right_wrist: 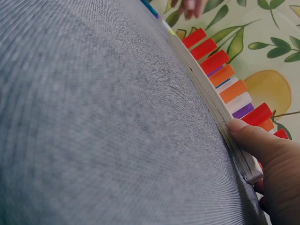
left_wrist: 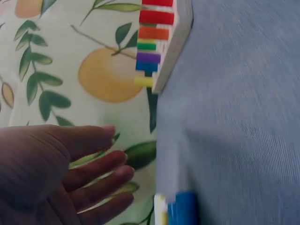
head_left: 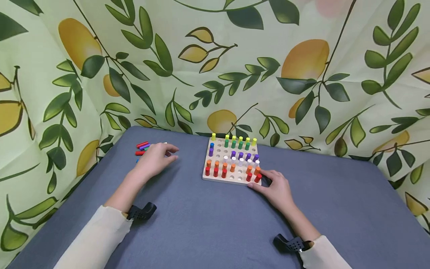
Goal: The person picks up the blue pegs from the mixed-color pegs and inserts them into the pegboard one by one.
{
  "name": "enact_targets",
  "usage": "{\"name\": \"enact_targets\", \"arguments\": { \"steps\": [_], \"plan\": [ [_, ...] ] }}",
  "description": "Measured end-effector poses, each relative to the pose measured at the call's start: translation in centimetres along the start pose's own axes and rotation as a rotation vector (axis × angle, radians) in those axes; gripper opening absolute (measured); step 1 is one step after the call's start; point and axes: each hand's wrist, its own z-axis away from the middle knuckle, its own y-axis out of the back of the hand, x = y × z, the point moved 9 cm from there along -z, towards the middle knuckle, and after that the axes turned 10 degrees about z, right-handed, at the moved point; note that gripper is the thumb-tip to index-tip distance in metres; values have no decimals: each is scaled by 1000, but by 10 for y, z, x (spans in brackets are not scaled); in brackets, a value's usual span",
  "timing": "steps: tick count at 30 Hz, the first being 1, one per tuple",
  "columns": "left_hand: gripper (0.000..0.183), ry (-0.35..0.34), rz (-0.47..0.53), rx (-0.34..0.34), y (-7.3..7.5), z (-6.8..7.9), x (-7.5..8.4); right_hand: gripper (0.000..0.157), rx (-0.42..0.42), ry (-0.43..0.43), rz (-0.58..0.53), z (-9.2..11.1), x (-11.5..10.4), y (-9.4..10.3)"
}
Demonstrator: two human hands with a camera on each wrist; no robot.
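Observation:
A wooden pegboard [head_left: 231,179] lies on the cloth-covered table, with rows of yellow, green, blue, purple, white, orange and red pegs standing in it. My right hand [head_left: 277,188] grips its near right corner. The thumb lies along the front edge and the other fingers are at the right side, as the right wrist view [right_wrist: 276,164] also has it. To the left, my left hand [head_left: 155,160] hovers with relaxed fingers and nothing in them. Beside and partly behind it lies a pile of loose pegs [head_left: 142,145], red, purple, green and blue. A blue peg [left_wrist: 183,208] shows in the left wrist view.
A blue-grey cloth [head_left: 208,216] covers the table. A fabric backdrop with leaves and fruit [head_left: 215,74] hangs behind and to the left. Some holes in the board, such as those in the front row [head_left: 240,178], hold no pegs. Black bands circle both wrists.

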Motion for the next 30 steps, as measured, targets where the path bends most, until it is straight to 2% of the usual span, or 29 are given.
{"name": "enact_targets", "arguments": {
  "steps": [5,11,15,21,30],
  "plan": [
    [32,9,-18,17,16,16,-16,72,-19,-7,1,0,-1,-1],
    [33,22,-26,10,29,24,-30,70,-19,-2,-9,-1,-5,-5],
    [32,25,-33,-19,30,25,-37,68,-18,-2,-9,0,-9,-5],
    [32,32,-55,-25,31,21,-47,69,-2,-1,-7,0,-9,-4],
    [30,26,-40,-43,19,11,-53,68,13,-5,-2,1,-3,-1]
  ]
}}
